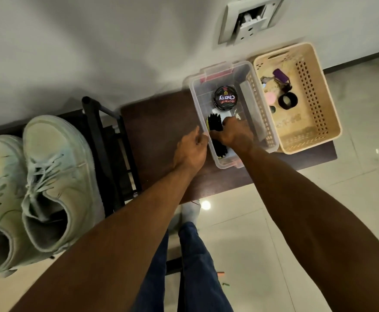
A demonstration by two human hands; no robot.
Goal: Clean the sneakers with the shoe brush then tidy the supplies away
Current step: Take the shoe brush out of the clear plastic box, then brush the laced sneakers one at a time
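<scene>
Both arms are reaching out far in front, bare all the way down. The left hand (pixel 191 152) is curling its fingers over an edge, with the thumb side up. The right hand (pixel 234 134) is reaching lower, palm down, with its fingers bent around something dark. The two hands are sitting close together, nearly touching.

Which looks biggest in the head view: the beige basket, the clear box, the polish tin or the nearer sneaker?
1. Nearer sneaker, though closeness to the camera inflates it.
2. Beige basket and clear box: too alike to rank.
3. Polish tin.
</scene>
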